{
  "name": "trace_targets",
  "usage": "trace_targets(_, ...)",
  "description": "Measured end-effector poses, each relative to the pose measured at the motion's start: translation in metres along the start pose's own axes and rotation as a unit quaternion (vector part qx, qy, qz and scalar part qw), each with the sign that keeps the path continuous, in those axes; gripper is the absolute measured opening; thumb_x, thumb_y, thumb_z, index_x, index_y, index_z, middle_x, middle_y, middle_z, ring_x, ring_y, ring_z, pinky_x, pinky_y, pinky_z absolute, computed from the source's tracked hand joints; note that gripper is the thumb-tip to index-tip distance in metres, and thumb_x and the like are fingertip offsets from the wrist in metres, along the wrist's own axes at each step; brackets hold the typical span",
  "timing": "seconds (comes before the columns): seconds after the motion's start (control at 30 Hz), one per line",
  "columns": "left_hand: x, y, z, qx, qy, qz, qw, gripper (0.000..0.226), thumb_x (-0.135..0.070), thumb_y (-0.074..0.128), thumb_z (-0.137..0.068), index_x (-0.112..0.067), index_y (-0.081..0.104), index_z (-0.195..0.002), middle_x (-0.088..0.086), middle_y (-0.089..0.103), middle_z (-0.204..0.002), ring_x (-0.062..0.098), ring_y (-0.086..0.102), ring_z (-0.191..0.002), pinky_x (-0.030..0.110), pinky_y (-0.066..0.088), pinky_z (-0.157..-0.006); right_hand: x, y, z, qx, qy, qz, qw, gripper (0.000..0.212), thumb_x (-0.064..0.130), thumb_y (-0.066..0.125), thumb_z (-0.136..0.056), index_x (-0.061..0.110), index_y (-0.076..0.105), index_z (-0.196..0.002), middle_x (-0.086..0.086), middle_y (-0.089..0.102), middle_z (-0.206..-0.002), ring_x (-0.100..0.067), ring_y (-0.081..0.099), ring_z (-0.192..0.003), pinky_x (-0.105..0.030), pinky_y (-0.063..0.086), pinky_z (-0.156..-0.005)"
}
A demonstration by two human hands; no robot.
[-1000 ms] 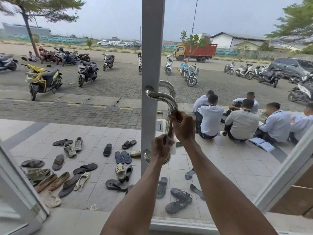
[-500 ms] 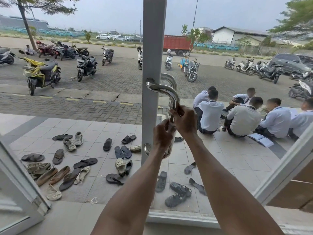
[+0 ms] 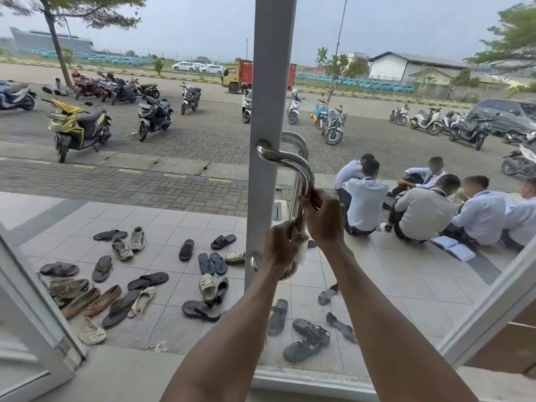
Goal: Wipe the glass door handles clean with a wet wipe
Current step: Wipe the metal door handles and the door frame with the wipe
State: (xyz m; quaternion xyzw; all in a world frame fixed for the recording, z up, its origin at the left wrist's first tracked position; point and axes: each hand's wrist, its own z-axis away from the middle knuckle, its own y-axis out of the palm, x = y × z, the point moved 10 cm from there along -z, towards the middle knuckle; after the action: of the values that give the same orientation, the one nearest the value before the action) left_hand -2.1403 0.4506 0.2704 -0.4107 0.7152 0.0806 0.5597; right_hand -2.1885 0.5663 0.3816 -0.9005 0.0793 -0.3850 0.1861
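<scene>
**Both hands on the door handle**

The right hand (image 3: 323,219) curls round the upright bar of the steel handle (image 3: 293,162). Just below it, nearly touching, the left hand (image 3: 280,248) grips the bar through a white wipe (image 3: 302,252). Shoes (image 3: 207,264) lie left of the forearms.

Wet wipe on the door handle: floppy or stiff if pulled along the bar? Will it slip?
Probably floppy: the wet wipe hangs crumpled beside the left hand. Likely slides easily, since the handle looks polished and smooth. Looks thin, so probably light.
</scene>
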Motion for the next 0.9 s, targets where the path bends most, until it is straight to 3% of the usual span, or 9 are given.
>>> trace_targets(0.2,0.03,0.01,0.019,-0.044,-0.009,-0.038,0.998,0.017,-0.02,0.078,-0.079,-0.009,0.068,-0.088,0.0,0.071,-0.075,0.013,0.062,-0.068,0.029,0.05,-0.066,-0.002,0.001,0.001,-0.01,-0.012,0.001,1.0,0.021,0.036,0.068,-0.085,0.018,0.072,-0.095,0.005,0.075,-0.084,-0.009,0.069,-0.078,-0.03,0.053,-0.075)
trace_targets(0.27,0.056,0.024,0.028,-0.009,-0.06,-0.067,0.996,0.006,-0.007,0.069,-0.085,-0.004,0.064,-0.085,-0.002,0.061,-0.063,0.008,0.049,-0.057,0.026,0.042,-0.06,-0.003,0.004,0.001,-0.002,-0.011,-0.006,1.0,0.021,0.035,0.068,-0.086,0.017,0.072,-0.094,0.005,0.075,-0.084,-0.008,0.07,-0.079,-0.032,0.054,-0.075)
trace_targets(0.33,0.076,0.032,0.034,0.003,-0.09,-0.104,0.99,0.015,0.007,0.051,-0.09,-0.003,0.053,-0.079,-0.003,0.047,-0.054,0.006,0.04,-0.049,0.023,0.036,-0.054,-0.004,0.004,0.0,-0.001,-0.014,-0.013,1.0,0.02,0.035,0.069,-0.086,0.017,0.072,-0.095,0.005,0.075,-0.085,-0.006,0.07,-0.079,-0.032,0.055,-0.075)
trace_targets(0.43,0.083,0.047,0.033,0.096,-0.093,-0.119,0.984,0.01,0.001,0.061,-0.088,-0.009,0.062,-0.089,0.007,0.062,-0.072,0.016,0.058,-0.066,0.026,0.048,-0.066,-0.004,0.001,0.0,-0.006,-0.02,-0.018,1.0,0.02,0.034,0.069,-0.086,0.017,0.072,-0.097,0.004,0.075,-0.086,-0.006,0.07,-0.08,-0.032,0.055,-0.077)
trace_targets(0.5,0.076,0.045,0.029,0.121,-0.102,-0.085,0.984,0.012,0.0,0.07,-0.082,-0.009,0.061,-0.085,0.009,0.057,-0.074,0.019,0.052,-0.071,0.024,0.043,-0.067,-0.005,0.002,0.0,-0.005,-0.02,-0.02,1.0,0.021,0.035,0.068,-0.086,0.018,0.072,-0.099,0.004,0.075,-0.088,-0.007,0.07,-0.081,-0.032,0.055,-0.078)
trace_targets(0.67,0.051,0.029,0.014,0.085,-0.063,-0.01,0.994,0.014,-0.006,0.078,-0.078,-0.006,0.068,-0.087,0.001,0.06,-0.07,0.013,0.051,-0.067,0.028,0.046,-0.065,-0.007,0.003,0.003,-0.007,-0.009,-0.016,1.0,0.023,0.037,0.068,-0.086,0.018,0.071,-0.098,0.004,0.075,-0.089,-0.006,0.07,-0.083,-0.02,0.051,-0.075)
trace_targets(0.77,0.047,0.023,0.012,0.062,-0.055,0.003,0.997,0.018,-0.009,0.079,-0.077,-0.011,0.07,-0.092,0.002,0.068,-0.073,0.004,0.054,-0.064,0.02,0.044,-0.063,-0.007,0.005,0.003,-0.003,-0.001,-0.009,1.0,0.024,0.038,0.067,-0.087,0.018,0.071,-0.099,0.004,0.075,-0.091,-0.006,0.07,-0.083,-0.017,0.046,-0.072)
trace_targets(0.83,0.054,0.026,0.016,0.068,-0.072,0.007,0.995,0.012,-0.008,0.076,-0.081,-0.016,0.067,-0.082,-0.005,0.067,-0.069,-0.004,0.055,-0.06,0.011,0.042,-0.061,-0.006,0.005,0.003,0.0,0.004,-0.002,1.0,0.023,0.038,0.067,-0.086,0.018,0.071,-0.096,0.003,0.075,-0.088,-0.008,0.07,-0.081,-0.018,0.046,-0.072)
trace_targets(0.9,0.069,0.033,0.023,0.095,-0.114,-0.026,0.989,0.014,-0.008,0.068,-0.088,-0.016,0.064,-0.078,-0.004,0.065,-0.071,0.002,0.058,-0.065,0.013,0.048,-0.065,-0.007,0.006,0.002,0.006,0.013,0.007,1.0,0.022,0.039,0.067,-0.085,0.018,0.069,-0.091,0.003,0.074,-0.084,-0.011,0.069,-0.079,-0.024,0.049,-0.073)
